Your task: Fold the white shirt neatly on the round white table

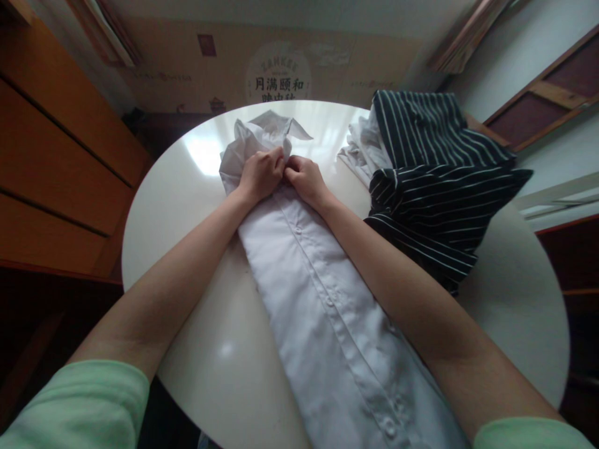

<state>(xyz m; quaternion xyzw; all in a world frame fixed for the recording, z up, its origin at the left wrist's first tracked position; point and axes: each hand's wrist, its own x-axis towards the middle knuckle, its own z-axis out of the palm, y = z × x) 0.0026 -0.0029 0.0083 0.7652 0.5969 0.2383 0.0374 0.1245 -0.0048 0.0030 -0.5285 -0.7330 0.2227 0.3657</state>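
A white button-up shirt [304, 268] lies lengthwise on the round table, folded into a long strip with its row of buttons facing up. Its collar end is bunched and raised at the far side. There my left hand [263, 174] is closed on the cloth just below the collar. Beside it, almost touching, my right hand [304, 178] pinches the shirt near the top of the button strip. The fingertips of both hands are partly hidden, so a button between them cannot be made out. The shirt's near end runs out of view at the bottom.
Black-and-white striped cloth [430, 181] is heaped at the right of the glossy white table [159, 206], beside crumpled white cloth [362, 149]. An orange-brown wooden cabinet [51, 156] stands at the left. A printed cardboard panel [178, 68] is behind the table.
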